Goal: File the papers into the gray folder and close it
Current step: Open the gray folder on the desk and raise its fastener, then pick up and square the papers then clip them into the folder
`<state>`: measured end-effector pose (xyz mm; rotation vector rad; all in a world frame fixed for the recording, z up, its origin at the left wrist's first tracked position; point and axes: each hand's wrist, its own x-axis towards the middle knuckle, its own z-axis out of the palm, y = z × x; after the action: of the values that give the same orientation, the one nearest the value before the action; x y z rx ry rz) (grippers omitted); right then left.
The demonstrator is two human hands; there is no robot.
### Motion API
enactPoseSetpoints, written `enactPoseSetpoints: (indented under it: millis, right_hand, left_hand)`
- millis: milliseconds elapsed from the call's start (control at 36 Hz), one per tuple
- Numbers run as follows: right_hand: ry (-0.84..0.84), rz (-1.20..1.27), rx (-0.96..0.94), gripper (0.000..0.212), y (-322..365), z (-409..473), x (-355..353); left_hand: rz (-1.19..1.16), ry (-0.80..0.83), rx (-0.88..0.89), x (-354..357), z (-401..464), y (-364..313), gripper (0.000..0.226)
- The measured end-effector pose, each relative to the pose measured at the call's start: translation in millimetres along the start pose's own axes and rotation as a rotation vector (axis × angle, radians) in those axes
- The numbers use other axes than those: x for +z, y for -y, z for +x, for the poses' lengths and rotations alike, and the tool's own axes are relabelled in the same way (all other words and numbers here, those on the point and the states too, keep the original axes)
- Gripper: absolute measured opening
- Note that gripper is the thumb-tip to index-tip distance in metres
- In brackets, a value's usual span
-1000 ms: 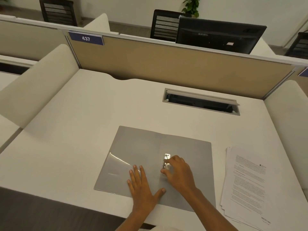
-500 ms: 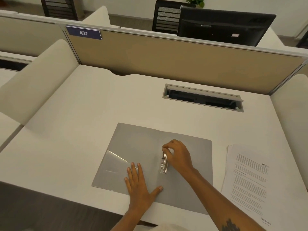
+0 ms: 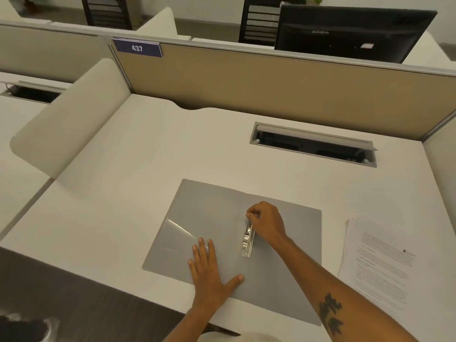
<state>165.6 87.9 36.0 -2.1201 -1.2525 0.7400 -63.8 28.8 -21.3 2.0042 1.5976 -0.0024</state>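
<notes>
The gray folder (image 3: 214,213) lies open and flat on the white desk near its front edge. A metal clip (image 3: 247,240) runs along its spine, its lever raised. My right hand (image 3: 266,222) pinches the far end of that clip's lever. My left hand (image 3: 209,270) lies flat, fingers spread, pressing the folder's left leaf just left of the spine. A stack of printed papers (image 3: 385,265) rests on the desk to the right of the folder, untouched.
A cable slot (image 3: 313,145) with its lid lifted sits behind the folder. Tan partition panels (image 3: 271,80) wall the desk at the back, rounded white dividers (image 3: 71,124) at the sides. A dark monitor (image 3: 350,33) stands beyond the partition.
My right hand slid from the near part of the clip to its far end and lifted the lever. My left hand stayed flat on the folder. The camera dipped slightly.
</notes>
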Motion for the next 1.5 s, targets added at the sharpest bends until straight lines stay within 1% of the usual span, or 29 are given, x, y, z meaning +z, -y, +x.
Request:
enactPoseSetpoints:
  millis: [83,139,250,417,472,528,639,722,806,944,1028,1083,1222,1361,1500]
  right_hand:
    - [0.003,0.001,-0.016,0.008,-4,-1,-3]
    - [-0.064,0.029,0.015,0.008,-35,-15,-35]
    - [-0.067,0.053,-0.018,0.007,-46,-25,-37]
    - [-0.105,0.073,0.0,0.009,-62,-45,-42]
    - [-0.113,0.083,0.006,0.01,-68,-51,-49]
    - [-0.125,0.093,0.035,0.01,-79,-57,-59]
    - [-0.21,0.058,0.106,0.013,-118,-80,-94]
    - [-0.253,0.027,0.145,0.014,-140,-93,-118]
    - [-0.277,-0.008,0.184,0.014,-159,-106,-140]
    - [-0.263,-0.086,0.234,0.02,-186,-130,-170]
    - [-0.229,-0.156,0.238,0.028,-199,-142,-183]
    - [-0.188,-0.196,0.244,0.036,-206,-148,-187]
    - [-0.084,-0.237,0.283,0.054,-219,-157,-186]
    - [-0.099,-0.251,0.297,0.055,-225,-160,-176]
    - [-0.128,-0.278,0.242,0.052,-229,-160,-174]
  left_hand:
    - [-0.015,0.003,-0.022,0,5,2,0.141]
    - [0.025,0.038,0.053,10,4,-28,0.143]
    - [0.039,0.051,0.012,7,6,-20,0.145]
    - [0.041,0.037,-0.089,-1,-1,-6,0.139]
    - [0.03,0.032,-0.08,-3,-2,-9,0.137]
    - [-0.016,0.024,-0.01,-6,-1,-21,0.13]
    - [-0.071,0.047,0.208,-2,1,-77,0.112]
    - [-0.148,0.076,0.334,5,5,-116,0.095]
    - [-0.27,0.146,0.407,12,10,-154,0.083]
    - [-0.229,0.251,0.474,32,25,-213,0.074]
    - [-0.171,0.285,0.505,45,34,-241,0.069]
    - [-0.139,0.295,0.52,53,39,-257,0.071]
    - [-0.101,0.307,0.491,68,51,-288,0.079]
    - [-0.081,0.289,0.465,77,63,-310,0.087]
    - [-0.126,0.271,0.415,84,72,-329,0.096]
